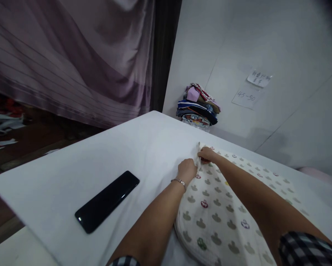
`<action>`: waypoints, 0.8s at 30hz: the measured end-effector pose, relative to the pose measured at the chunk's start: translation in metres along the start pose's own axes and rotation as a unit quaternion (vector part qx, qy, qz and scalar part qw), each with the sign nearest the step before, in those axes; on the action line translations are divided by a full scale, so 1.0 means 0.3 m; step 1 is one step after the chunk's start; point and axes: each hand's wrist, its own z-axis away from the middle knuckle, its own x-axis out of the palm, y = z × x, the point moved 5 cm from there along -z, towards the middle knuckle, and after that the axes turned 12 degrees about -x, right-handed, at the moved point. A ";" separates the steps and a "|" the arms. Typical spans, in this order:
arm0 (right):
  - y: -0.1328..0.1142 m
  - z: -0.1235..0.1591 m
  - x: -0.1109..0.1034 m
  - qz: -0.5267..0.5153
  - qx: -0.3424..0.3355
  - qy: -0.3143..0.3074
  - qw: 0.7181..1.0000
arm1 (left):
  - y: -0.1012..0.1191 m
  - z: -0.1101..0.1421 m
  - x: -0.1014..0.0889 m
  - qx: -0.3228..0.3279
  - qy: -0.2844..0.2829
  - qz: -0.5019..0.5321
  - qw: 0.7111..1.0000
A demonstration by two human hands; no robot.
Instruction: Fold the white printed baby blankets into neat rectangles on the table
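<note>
A cream cloth [223,218] printed with small green, red and purple shapes lies spread on the white table [99,159]. My left hand [186,169], a thin bracelet on its wrist, pinches the cloth's far left edge. My right hand [206,154] grips the same edge a little farther away, at the corner. Both hands are closed on the fabric and almost touch each other. My forearms reach across the cloth from the lower right.
A black phone [107,201] lies flat on the table to the left of my arms. A stack of folded clothes [198,107] sits at the table's far edge against the white wall. A mauve curtain [71,62] hangs on the left.
</note>
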 end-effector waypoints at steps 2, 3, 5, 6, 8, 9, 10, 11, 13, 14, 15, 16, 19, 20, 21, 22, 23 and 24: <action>-0.003 0.011 0.005 -0.019 0.015 -0.008 1.000 | -0.005 -0.009 0.001 -0.006 -0.005 -0.003 1.000; -0.006 0.016 0.007 -0.030 0.022 -0.009 0.999 | -0.009 -0.014 -0.002 -0.008 -0.003 -0.004 1.000; -0.010 0.025 0.005 -0.050 0.032 -0.007 0.998 | -0.018 -0.020 -0.016 -0.011 0.008 -0.009 1.000; -0.013 0.029 0.003 -0.058 0.035 -0.004 0.998 | -0.023 -0.022 -0.024 -0.013 0.016 -0.012 1.000; -0.016 0.034 0.000 -0.069 0.041 0.003 0.997 | -0.033 -0.022 -0.038 -0.018 0.027 -0.018 0.999; -0.017 0.037 -0.001 -0.073 0.043 0.005 0.996 | -0.036 -0.021 -0.041 -0.018 0.030 -0.021 0.999; -0.018 0.039 -0.001 -0.075 0.045 0.006 0.996 | -0.038 -0.018 -0.043 -0.016 0.032 -0.023 0.999; -0.020 0.040 0.001 -0.077 0.047 0.005 0.996 | -0.037 -0.014 -0.043 -0.012 0.034 -0.024 0.999; -0.026 0.042 0.007 -0.080 0.047 0.001 0.996 | -0.031 -0.005 -0.040 -0.002 0.038 -0.024 0.999; -0.029 0.043 0.011 -0.080 0.047 -0.001 0.996 | -0.027 0.000 -0.039 0.003 0.040 -0.024 0.999; -0.033 0.043 0.015 -0.079 0.046 -0.003 0.996 | -0.023 0.003 -0.037 0.007 0.042 -0.023 0.999; -0.036 0.042 0.019 -0.077 0.045 -0.005 0.996 | -0.020 0.006 -0.035 0.010 0.043 -0.023 0.999; -0.041 0.038 0.025 -0.060 0.036 -0.006 0.998 | -0.014 0.007 -0.032 0.013 0.040 -0.019 0.999; -0.040 0.037 0.024 -0.051 0.032 -0.006 0.998 | -0.014 0.006 -0.030 0.011 0.036 -0.018 0.999; -0.037 0.037 0.021 -0.039 0.027 -0.005 0.999 | -0.014 0.004 -0.028 0.010 0.031 -0.018 0.999; -0.033 0.037 0.017 -0.025 0.022 -0.003 0.999 | -0.014 0.003 -0.027 0.009 0.027 -0.017 0.999; -0.028 0.038 0.010 -0.007 0.017 -0.001 1.000 | -0.013 0.002 -0.026 0.009 0.023 -0.016 1.000; -0.022 0.040 0.002 0.014 0.013 0.003 1.000 | -0.012 0.002 -0.025 0.010 0.020 -0.016 1.000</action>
